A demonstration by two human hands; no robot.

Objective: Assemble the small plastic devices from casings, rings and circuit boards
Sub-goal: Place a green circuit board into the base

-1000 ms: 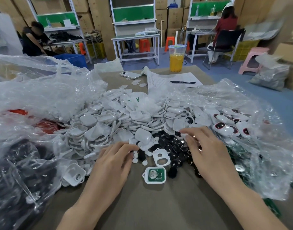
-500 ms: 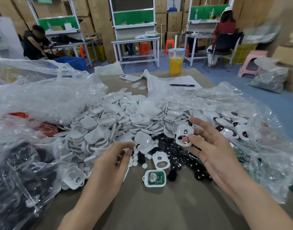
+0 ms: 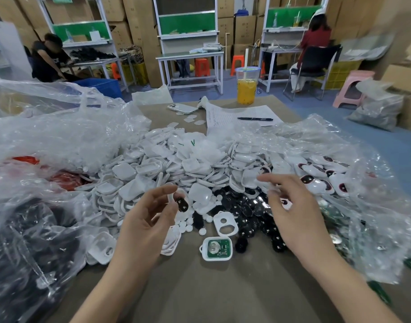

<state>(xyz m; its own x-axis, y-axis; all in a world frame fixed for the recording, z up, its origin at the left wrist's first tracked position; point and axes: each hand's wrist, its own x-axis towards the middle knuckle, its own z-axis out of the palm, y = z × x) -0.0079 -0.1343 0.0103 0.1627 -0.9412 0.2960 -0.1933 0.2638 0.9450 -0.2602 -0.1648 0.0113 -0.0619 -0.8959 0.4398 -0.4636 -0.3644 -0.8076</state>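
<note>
Between the thumb and fingertips of the left hand (image 3: 146,222) sits a small white plastic ring casing with a black oval insert (image 3: 181,203). That grip is a close pinch, held above the near edge of the pile of white plastic casings (image 3: 176,169). The right hand (image 3: 295,215) hovers over the black oval button pieces (image 3: 246,209), fingers loosely spread and blurred, and I cannot tell whether its grip has anything in it. Half a second ago it held a white two-hole casing up in plain sight, while the left hand was reaching toward the pile.

On the brown desk (image 3: 200,287) just in front of me, the white square casing with a green circuit board (image 3: 217,249) lies where it lay before. The white face frame with two openings (image 3: 224,223) lies just behind it, also unmoved. Small white round discs (image 3: 188,226) are scattered to the left of that frame. Off to the right, white devices with dark red windows (image 3: 316,183) lie on the crumpled clear plastic bag (image 3: 363,206).
</note>
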